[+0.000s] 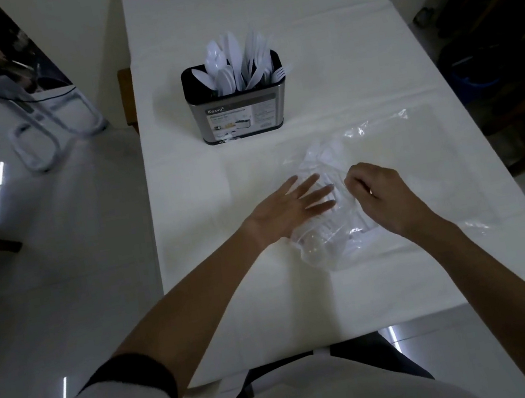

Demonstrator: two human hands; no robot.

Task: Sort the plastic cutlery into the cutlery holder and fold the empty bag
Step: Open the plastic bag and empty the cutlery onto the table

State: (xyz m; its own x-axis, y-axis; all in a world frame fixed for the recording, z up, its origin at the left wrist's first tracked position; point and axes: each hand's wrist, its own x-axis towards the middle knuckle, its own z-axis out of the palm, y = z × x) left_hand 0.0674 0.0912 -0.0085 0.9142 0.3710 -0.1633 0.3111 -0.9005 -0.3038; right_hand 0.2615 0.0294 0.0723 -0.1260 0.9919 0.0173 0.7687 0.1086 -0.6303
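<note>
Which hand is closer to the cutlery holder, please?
Left. The left hand lies flat on the bag, in front of the cutlery holder; the right hand is on the bag too, farther right.

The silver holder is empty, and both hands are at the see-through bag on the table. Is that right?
Not quite. The head view shows the silver holder is not empty: white plastic cutlery stands in it. The left hand and right hand are both at the see-through bag on the table.
</note>
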